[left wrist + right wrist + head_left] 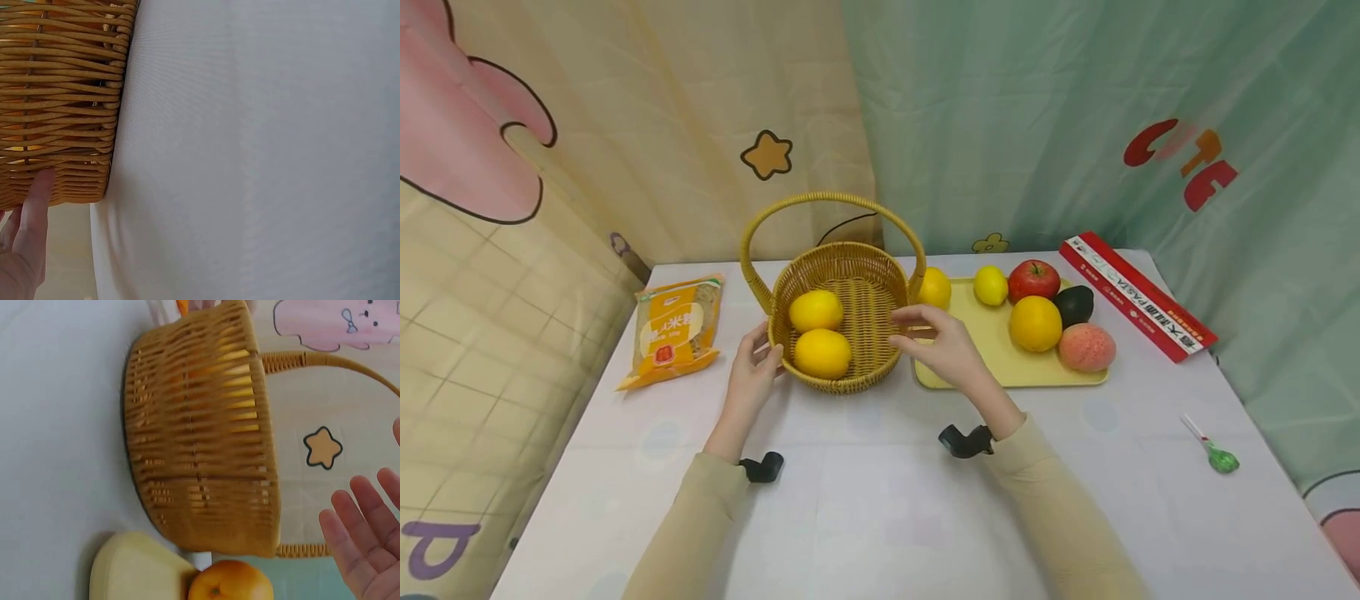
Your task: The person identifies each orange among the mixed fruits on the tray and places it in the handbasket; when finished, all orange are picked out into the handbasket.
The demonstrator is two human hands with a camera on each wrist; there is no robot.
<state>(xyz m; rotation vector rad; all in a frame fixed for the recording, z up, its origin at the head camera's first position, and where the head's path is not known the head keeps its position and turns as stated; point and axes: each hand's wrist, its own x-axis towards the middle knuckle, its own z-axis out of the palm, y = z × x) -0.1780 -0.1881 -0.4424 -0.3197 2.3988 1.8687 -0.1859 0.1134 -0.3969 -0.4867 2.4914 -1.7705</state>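
Note:
A round wicker basket [872,375] with a tall arched handle stands on the white table, with two yellow oval fruits [816,311] lying in its left half. My left hand [752,371] rests against the basket's left side, thumb by the rim; in the left wrist view a fingertip [42,181] touches the woven wall. Near the right rim, my right hand [943,346] is held with thumb and fingers apart and nothing between them. The right wrist view shows its fingers [359,519] extended, beside the basket's handle [303,550].
Right of the basket, a yellow tray [985,367] holds oranges [1035,323], a lemon [991,286], a red apple [1033,281], a dark green avocado [1073,305] and a pink fruit [1087,347]. A grain bag [673,329] lies left; a red pasta box [1138,296] and lollipop [1221,458] lie right.

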